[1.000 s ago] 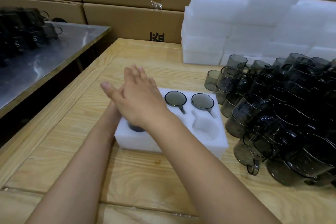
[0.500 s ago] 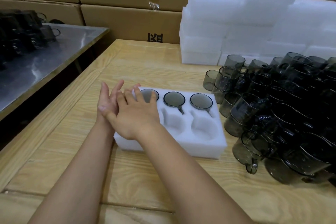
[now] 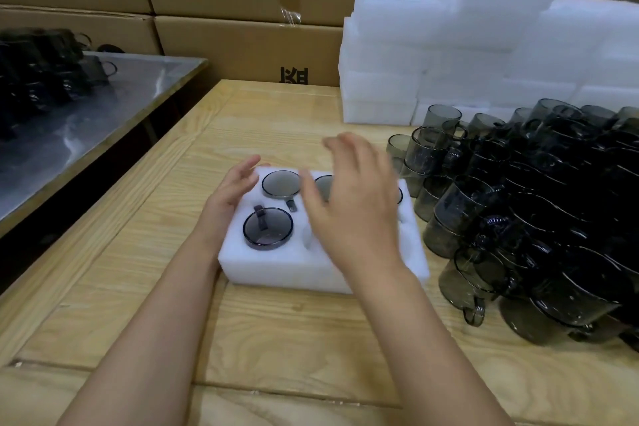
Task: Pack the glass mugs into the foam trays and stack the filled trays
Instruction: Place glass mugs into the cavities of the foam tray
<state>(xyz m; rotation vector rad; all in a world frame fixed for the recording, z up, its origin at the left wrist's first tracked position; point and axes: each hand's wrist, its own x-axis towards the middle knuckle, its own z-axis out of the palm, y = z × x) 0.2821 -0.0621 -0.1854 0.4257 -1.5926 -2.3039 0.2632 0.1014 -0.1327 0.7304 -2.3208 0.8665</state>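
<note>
Where the wooden tabletop (image 3: pixel 276 339) lies nearest, a white foam tray (image 3: pixel 276 270) sits with grey glass mugs (image 3: pixel 268 228) seated in its pockets. The left hand (image 3: pixel 228 197) rests open-fingered against its left edge. The right hand (image 3: pixel 356 214), blurred, hovers spread above it, holding nothing. At right, loose mugs (image 3: pixel 536 218) crowd together. Beyond: stacked foam trays (image 3: pixel 449 45) and cartons (image 3: pixel 249 45) with black print, unreadable.

The wooden table (image 3: pixel 276 332) bears a foam tray (image 3: pixel 287 270), a heap of glass mugs (image 3: pixel 553 218) and foam stacks (image 3: pixel 449 45).
</note>
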